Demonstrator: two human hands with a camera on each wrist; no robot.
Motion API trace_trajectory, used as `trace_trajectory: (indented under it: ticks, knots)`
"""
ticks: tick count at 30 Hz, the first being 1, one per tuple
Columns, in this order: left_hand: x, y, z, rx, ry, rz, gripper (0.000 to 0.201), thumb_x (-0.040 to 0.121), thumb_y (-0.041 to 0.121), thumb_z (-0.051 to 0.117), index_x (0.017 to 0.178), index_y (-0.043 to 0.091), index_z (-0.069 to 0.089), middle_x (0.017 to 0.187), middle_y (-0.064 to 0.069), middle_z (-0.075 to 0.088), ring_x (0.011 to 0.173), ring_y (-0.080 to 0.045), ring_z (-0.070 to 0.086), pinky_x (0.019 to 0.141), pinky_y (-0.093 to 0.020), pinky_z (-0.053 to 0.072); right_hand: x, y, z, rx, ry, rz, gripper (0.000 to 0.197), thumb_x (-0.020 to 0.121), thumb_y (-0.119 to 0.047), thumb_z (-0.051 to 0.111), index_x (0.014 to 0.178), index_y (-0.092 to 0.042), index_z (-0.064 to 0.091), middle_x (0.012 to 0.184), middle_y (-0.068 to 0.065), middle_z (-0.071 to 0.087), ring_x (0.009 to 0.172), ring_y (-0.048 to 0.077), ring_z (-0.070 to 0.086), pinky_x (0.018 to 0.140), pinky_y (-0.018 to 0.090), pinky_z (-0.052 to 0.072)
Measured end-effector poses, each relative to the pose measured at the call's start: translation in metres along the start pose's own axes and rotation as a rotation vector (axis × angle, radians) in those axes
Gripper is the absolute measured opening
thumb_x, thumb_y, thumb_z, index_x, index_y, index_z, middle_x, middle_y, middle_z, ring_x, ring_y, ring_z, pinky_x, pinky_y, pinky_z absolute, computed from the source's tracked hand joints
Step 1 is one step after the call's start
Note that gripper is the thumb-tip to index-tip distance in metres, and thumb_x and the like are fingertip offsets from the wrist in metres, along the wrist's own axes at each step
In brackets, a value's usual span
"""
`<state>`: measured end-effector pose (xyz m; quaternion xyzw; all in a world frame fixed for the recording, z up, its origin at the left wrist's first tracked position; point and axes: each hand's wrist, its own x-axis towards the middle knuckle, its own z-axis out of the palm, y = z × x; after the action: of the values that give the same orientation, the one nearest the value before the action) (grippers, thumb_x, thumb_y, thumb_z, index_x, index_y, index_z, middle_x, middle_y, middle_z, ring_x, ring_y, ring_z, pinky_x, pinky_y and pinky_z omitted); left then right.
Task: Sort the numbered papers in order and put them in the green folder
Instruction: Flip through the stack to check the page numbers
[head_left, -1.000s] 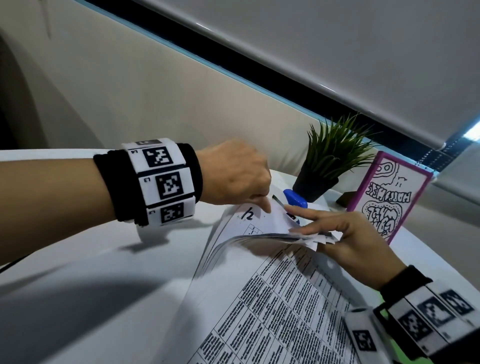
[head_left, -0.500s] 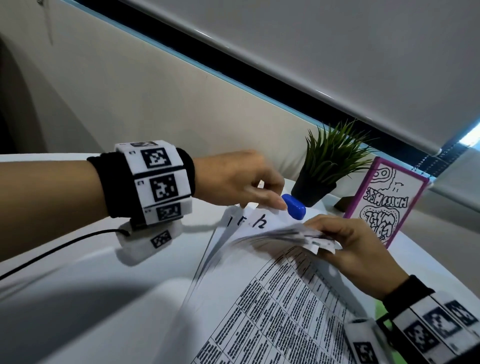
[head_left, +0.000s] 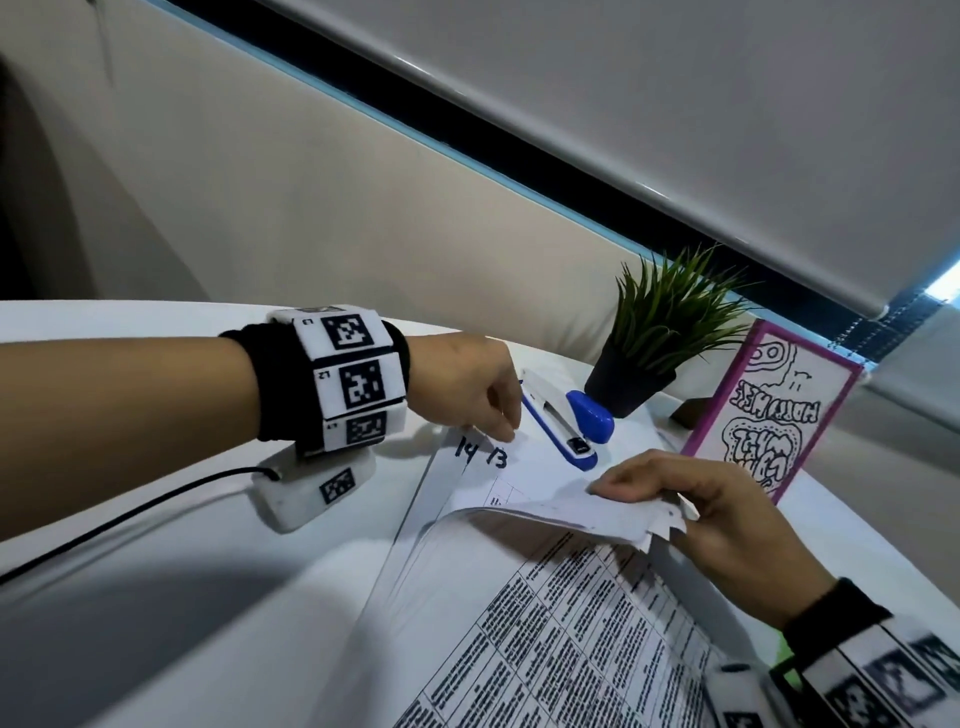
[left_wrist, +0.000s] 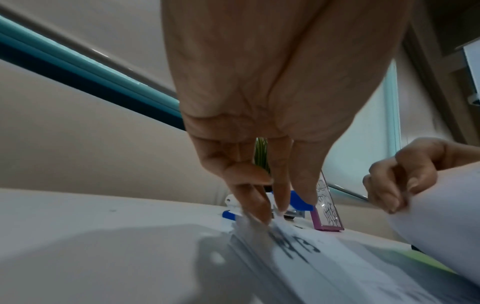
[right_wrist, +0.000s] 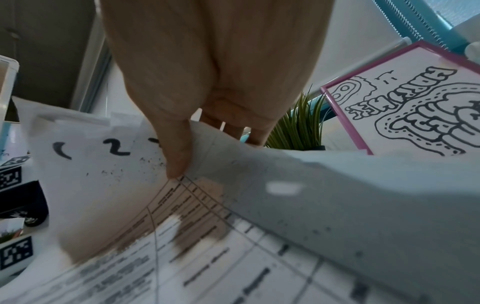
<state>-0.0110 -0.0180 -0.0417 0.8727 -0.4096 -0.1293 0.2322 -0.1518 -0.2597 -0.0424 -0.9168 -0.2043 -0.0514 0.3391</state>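
Note:
The numbered papers (head_left: 545, 623) lie fanned on the white table (head_left: 156, 623), printed tables facing up. My left hand (head_left: 506, 435) pinches the far corner of the lower sheets, next to the handwritten numbers 14 and 13 (head_left: 480, 452). The left wrist view shows its fingertips (left_wrist: 259, 216) closed on that corner. My right hand (head_left: 618, 493) grips the lifted upper bundle (head_left: 571, 512) and bends it up to the right. In the right wrist view its thumb (right_wrist: 176, 160) presses on sheets marked 1 and 2 (right_wrist: 114, 149). A strip of the green folder (left_wrist: 426, 262) shows under the papers.
A blue and white stapler (head_left: 566, 426) lies just beyond the papers' far corner, close to my left fingers. Behind it stand a small potted plant (head_left: 660, 332) and a pink-framed drawing (head_left: 769, 415). A black cable (head_left: 130, 514) runs leftward from my left wrist across the table.
My right hand has pulled the upper bundle up and to the right, uncovering the corners marked 14 and 13. My left hand has drawn back left to that corner, exposing the stapler.

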Motion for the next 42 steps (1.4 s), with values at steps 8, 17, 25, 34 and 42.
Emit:
trace_trajectory:
  ticks: [8,17,25,34,42]
  knots:
    - [0.000,0.013,-0.002,-0.343,0.087,0.072,0.014,0.080,0.010,0.076,0.091,0.011,0.069,0.074,0.001,0.068,0.049,-0.005,0.058,0.052,-0.015,0.042,0.004,-0.005,0.001,-0.052,0.001,0.002,0.031,0.075,0.014,0.073,0.083,-0.016,0.074,0.133,-0.013,0.061,0.129,0.006,0.052,0.105,0.020,0.039]
    - [-0.013,0.008,-0.020,-0.178,-0.063,-0.098,0.026,0.094,0.035,0.059,0.091,0.012,0.070,0.086,0.001,0.074,0.072,-0.013,0.065,0.060,-0.021,0.049,0.001,-0.007,0.000,0.018,0.101,-0.002,0.031,0.082,-0.008,0.075,0.111,-0.018,0.069,0.081,0.002,0.068,0.078,0.023,0.065,0.075,0.031,0.053]
    - [-0.014,0.003,-0.006,0.041,0.025,-0.252,0.023,0.085,0.029,0.069,0.096,0.009,0.070,0.085,-0.004,0.076,0.057,-0.008,0.059,0.050,-0.018,0.041,0.003,-0.002,0.002,-0.019,0.035,-0.029,0.014,0.079,-0.019,0.076,0.092,-0.020,0.080,0.103,-0.007,0.071,0.101,0.015,0.067,0.083,0.021,0.053]
    - [-0.024,0.019,-0.011,-0.334,0.052,0.010,0.019,0.086,0.019,0.072,0.073,0.015,0.059,0.074,-0.002,0.066,0.048,-0.009,0.057,0.047,-0.012,0.037,0.006,-0.005,-0.001,-0.084,-0.038,0.005,0.033,0.074,0.007,0.075,0.090,-0.022,0.080,0.138,-0.012,0.058,0.132,0.006,0.049,0.106,0.024,0.041]
    - [-0.014,0.018,-0.017,-0.291,-0.020,-0.049,0.031,0.097,0.038,0.053,0.093,0.012,0.070,0.095,0.000,0.073,0.069,-0.013,0.068,0.055,-0.020,0.045,0.000,-0.012,0.002,0.013,0.142,-0.109,0.006,0.074,-0.020,0.073,0.079,-0.017,0.074,0.082,-0.008,0.074,0.078,0.010,0.070,0.071,0.017,0.052]
